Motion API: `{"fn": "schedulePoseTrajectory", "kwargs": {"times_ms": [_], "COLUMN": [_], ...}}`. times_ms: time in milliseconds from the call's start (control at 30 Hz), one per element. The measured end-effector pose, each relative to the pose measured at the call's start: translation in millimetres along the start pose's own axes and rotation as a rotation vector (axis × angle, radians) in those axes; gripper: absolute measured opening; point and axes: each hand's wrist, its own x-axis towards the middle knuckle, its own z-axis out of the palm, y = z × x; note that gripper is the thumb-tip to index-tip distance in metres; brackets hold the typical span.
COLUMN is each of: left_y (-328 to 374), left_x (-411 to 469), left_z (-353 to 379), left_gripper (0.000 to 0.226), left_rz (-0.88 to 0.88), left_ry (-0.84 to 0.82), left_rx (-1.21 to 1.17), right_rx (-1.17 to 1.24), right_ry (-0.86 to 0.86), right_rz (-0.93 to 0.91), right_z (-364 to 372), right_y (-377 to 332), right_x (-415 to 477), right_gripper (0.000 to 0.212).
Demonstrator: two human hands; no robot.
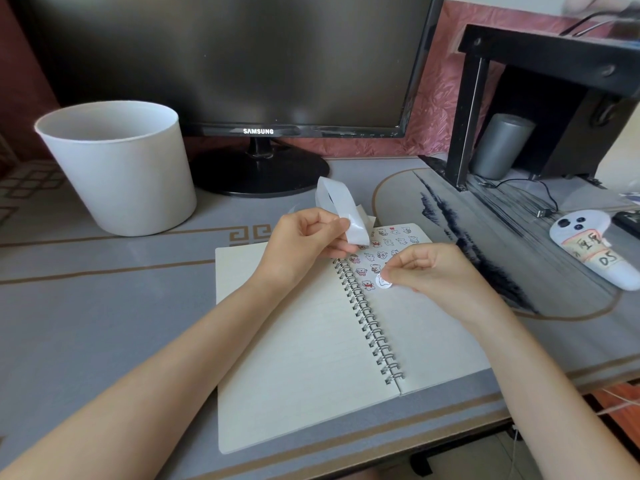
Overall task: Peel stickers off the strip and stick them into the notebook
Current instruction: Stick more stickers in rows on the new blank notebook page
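A left hand point(309, 241) is pinching a curling white sticker strip point(341, 210). A right hand point(427, 268) is holding a round white sticker point(383, 280) over an open spiral-bound notebook point(298, 344).

We have only one view, from a wide-angle camera worn on the person's head. It faces forward and steeply down onto the desk point(104, 306), close enough that both forearms run in from the bottom edge. The left hand point(304, 244) with the strip point(341, 206) and the right hand point(436, 271) with a sticker point(382, 281) sit near mid-frame over the notebook point(294, 358). The top of the frame reaches the monitor point(225, 57) and the white bin point(117, 171).
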Motion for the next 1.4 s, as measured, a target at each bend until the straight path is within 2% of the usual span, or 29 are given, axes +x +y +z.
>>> {"fn": "schedulePoseTrajectory", "kwargs": {"times_ms": [433,867,1067,1400], "left_y": [-1,-1,-1,-1], "left_x": [1,1,0,0], "left_z": [0,-1,0,0], "left_gripper": [0.014,0.020,0.015,0.013], "left_rz": [0.002,0.000,-0.004,-0.002], "left_ry": [-0.002,-0.001,0.002,-0.009], "left_rx": [0.013,0.030,0.028,0.021], "right_rx": [-0.031,-0.139,-0.102,-0.078], "right_ry": [0.025,0.075,0.065,0.083], "right_rz": [-0.035,-0.149,-0.108,-0.120], "right_z": [4,6,4,3], "right_y": [3,9,13,17], "right_x": [1,-1,4,9], "right_gripper": [0.009,0.016,0.021,0.014]}}
